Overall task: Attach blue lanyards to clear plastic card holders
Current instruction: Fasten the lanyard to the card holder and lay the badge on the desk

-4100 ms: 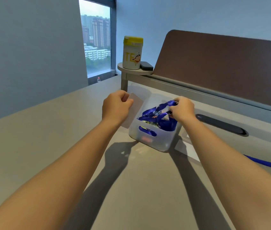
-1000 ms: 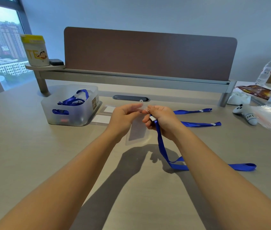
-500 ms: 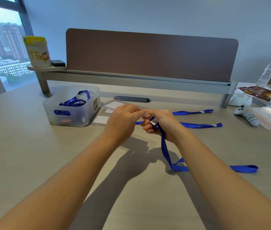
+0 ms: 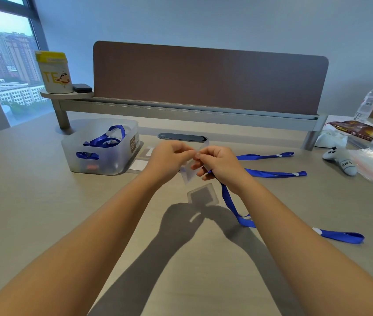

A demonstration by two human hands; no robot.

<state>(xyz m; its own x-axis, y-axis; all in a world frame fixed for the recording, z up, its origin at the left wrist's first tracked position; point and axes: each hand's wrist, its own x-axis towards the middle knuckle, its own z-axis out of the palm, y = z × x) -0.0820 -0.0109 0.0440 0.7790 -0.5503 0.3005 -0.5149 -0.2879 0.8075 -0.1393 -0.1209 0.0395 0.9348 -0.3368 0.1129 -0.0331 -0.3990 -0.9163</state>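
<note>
Above the middle of the table, my left hand (image 4: 167, 160) and my right hand (image 4: 221, 166) meet fingertip to fingertip. Between them they pinch the top edge of a clear card holder (image 4: 187, 174), which hangs tilted below the fingers. The right hand also grips the clip end of a blue lanyard (image 4: 229, 200); its strap drops to the table and loops off to the right. The clip itself is hidden by my fingers. A pale rectangle lies on the table just under the holder; whether it is its shadow or another holder, I cannot tell.
A translucent bin (image 4: 112, 164) holding more blue lanyards stands at left, with flat card holders (image 4: 140, 165) beside it. Two spare lanyards (image 4: 274, 174) lie at right. Further right are a plush toy (image 4: 340, 163), a plastic bag and bottles. A brown divider panel (image 4: 208, 78) runs along the back.
My hands left the bin and came to the table's middle with a holder and lanyard. In the last second the holder was turned and both hands closed in on its top edge.
</note>
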